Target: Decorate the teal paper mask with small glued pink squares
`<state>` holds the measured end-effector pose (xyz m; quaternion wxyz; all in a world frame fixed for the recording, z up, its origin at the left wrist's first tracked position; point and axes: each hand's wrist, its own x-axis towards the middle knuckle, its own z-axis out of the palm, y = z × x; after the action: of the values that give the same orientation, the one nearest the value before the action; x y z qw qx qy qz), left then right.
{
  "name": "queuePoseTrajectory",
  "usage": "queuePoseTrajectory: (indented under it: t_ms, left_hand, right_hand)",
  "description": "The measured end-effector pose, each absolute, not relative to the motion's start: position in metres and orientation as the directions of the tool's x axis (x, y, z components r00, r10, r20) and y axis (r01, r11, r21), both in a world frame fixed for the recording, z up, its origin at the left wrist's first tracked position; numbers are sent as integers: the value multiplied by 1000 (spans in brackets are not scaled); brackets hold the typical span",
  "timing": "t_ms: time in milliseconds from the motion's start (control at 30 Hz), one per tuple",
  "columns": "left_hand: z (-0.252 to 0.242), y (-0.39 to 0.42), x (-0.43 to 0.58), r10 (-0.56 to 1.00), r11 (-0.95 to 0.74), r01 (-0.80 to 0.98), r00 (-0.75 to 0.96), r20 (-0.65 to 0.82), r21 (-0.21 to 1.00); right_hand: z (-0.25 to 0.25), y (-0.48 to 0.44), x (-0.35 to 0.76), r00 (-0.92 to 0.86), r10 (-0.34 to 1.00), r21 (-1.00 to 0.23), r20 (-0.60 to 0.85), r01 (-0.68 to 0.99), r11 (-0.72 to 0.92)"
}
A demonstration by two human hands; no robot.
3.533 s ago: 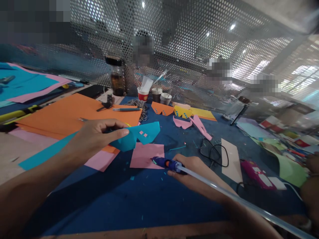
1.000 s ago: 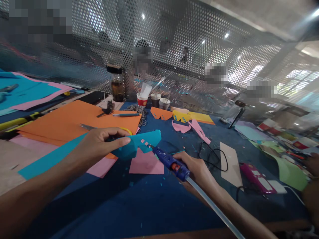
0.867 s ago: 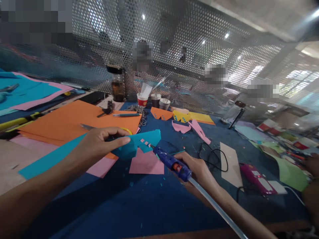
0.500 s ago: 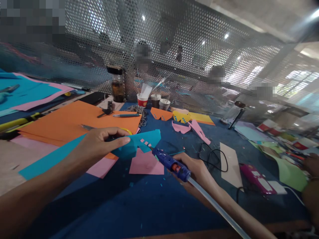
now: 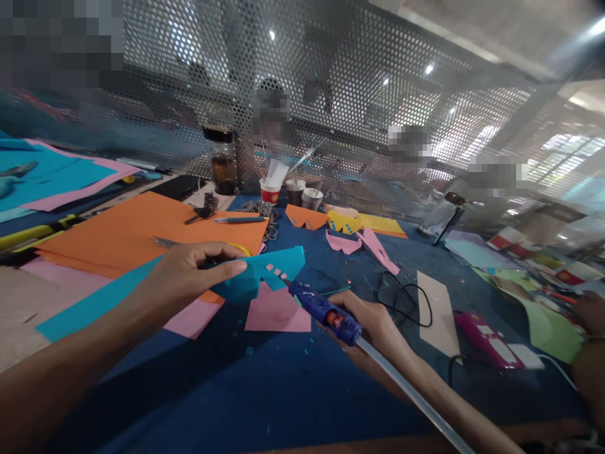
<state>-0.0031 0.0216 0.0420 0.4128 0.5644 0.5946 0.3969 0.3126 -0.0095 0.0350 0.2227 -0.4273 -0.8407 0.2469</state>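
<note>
My left hand pinches a cut blue paper piece between thumb and fingers, holding it above the table. Small pink paper squares sit in a row on that piece. My right hand is wrapped round a blue glue gun, a long clear glue stick sticking out of its back. The gun's nozzle is at the lower edge of the blue piece, close to the last pink square; whether it touches I cannot tell. Beneath lies a pink paper piece. Scissors with yellow handles lie partly hidden behind my left hand.
Orange sheets with a pen lie at the left. Farther back stand a jar, paper cups, and orange and yellow cutouts. A black cord and a magenta device are at the right, near another person's hand.
Both hands, the blue paper and the glue gun stay practically in place. No clear movement shows on the table.
</note>
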Motion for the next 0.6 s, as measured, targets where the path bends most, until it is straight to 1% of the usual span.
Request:
queuePoseTrajectory:
  t_ms: [167, 367, 600]
  left_hand:
    - [39, 22, -3, 999, 44, 363, -37, -33, 931]
    - [41, 20, -3, 998, 52, 328, -37, -43, 943]
    - [41, 22, -3, 999, 41, 324, -15, -38, 945]
  right_hand:
    - [34, -9, 312, -534, 829, -590, 166, 620, 517]
    - [34, -9, 311, -520, 841, -604, 149, 626, 493]
    - [29, -8, 312, -492, 849, -588, 194, 634, 502]
